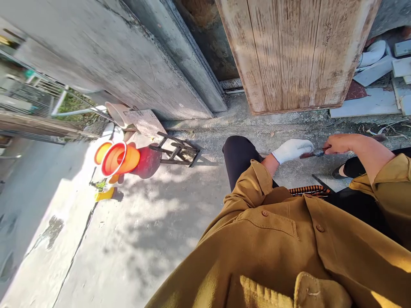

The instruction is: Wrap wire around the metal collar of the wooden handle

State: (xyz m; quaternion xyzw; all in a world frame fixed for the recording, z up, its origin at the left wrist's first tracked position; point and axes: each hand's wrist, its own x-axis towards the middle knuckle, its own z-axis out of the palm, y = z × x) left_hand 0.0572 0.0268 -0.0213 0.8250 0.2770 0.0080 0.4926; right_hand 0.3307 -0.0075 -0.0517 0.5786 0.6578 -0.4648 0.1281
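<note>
My left hand [293,150], in a white knit glove, is closed at the left end of a slim reddish-brown thing with a grey banded section [317,152]. My right hand [341,143], bare, is closed around its other end. The hands are a short gap apart, in front of my knees. Fingers cover much of the thing, so I cannot tell its kind. Below my hands, an orange-and-black woven edge [308,191] shows beside my lap.
A weathered wooden door [289,55] stands ahead, with a concrete wall [154,64] to its left. A dark stool frame [180,149] is on the concrete ground near orange buckets [131,158] and a yellow pot [104,194]. White boards and a pipe [374,53] lie at the right.
</note>
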